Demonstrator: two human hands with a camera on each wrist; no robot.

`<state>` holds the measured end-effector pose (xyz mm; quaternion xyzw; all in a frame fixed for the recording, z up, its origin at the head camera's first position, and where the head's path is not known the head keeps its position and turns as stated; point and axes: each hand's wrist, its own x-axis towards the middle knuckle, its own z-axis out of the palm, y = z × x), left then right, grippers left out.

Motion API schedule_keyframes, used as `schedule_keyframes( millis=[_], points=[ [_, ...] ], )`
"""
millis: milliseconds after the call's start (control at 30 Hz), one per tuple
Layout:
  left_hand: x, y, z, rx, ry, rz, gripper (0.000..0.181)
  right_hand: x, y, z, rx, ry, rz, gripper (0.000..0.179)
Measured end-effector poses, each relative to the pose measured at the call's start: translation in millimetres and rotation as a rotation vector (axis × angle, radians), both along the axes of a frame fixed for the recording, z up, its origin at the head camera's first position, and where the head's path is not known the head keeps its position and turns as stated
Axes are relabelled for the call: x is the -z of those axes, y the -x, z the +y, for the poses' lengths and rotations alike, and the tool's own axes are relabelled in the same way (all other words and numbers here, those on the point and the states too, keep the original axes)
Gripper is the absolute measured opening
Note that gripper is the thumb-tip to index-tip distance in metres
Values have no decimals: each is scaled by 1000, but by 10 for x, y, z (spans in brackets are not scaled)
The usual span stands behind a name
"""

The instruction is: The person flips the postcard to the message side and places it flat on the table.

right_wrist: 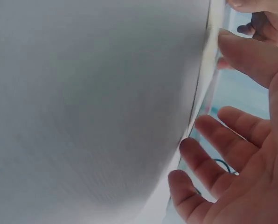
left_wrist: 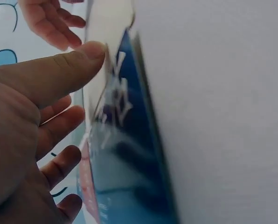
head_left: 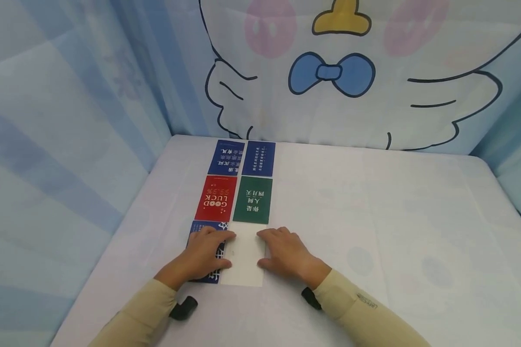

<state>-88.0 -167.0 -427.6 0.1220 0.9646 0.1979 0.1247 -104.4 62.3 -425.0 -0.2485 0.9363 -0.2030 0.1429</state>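
A plain cream card [head_left: 244,255] lies flat on the table, at the near end of the right column of cards. My left hand [head_left: 208,253] rests over the blue card [head_left: 210,277] with white lettering, thumb and forefinger at the cream card's left edge. On the opposite edge, my right hand [head_left: 284,253] touches with its thumb and forefinger. In the left wrist view the thumb [left_wrist: 85,58] is straight and the other fingers are loosely bent. The right wrist view shows loosely spread fingers [right_wrist: 232,144] beside the cream edge. Part of the blue card is hidden under my left hand.
Beyond the hands lie a red card [head_left: 216,197], a green card [head_left: 253,200] and two dark blue cards, left [head_left: 226,157] and right [head_left: 258,159], near the table's far edge. A printed curtain [head_left: 330,115] hangs right behind the white table [head_left: 373,217].
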Motion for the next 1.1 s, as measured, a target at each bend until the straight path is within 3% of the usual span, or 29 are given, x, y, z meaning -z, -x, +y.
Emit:
schedule_keyframes(
  millis=[167,300,467,633,767,900,1100],
  points=[
    [-118,146,-11,11,-63,74,72,-123,149,67,40,30,3,57],
    [-190,412,-3,23,-56,110,75,-208,430,127,66,-19,23,62],
    [-153,770,41,-7,-18,50,78,-182,761,162,49,-81,23,63],
    [-81,1003,126,-6,3,-18,79,-108,947,145,20,-79,5,63],
    [-41,1099,194,6,34,-59,80,-36,1027,81,0,-72,-14,67],
    [-12,1126,224,-2,69,-124,82,17,1050,30,-20,-94,-71,77],
    [-19,1151,254,-8,63,-122,81,59,1063,36,5,-96,-85,83]
  ],
)
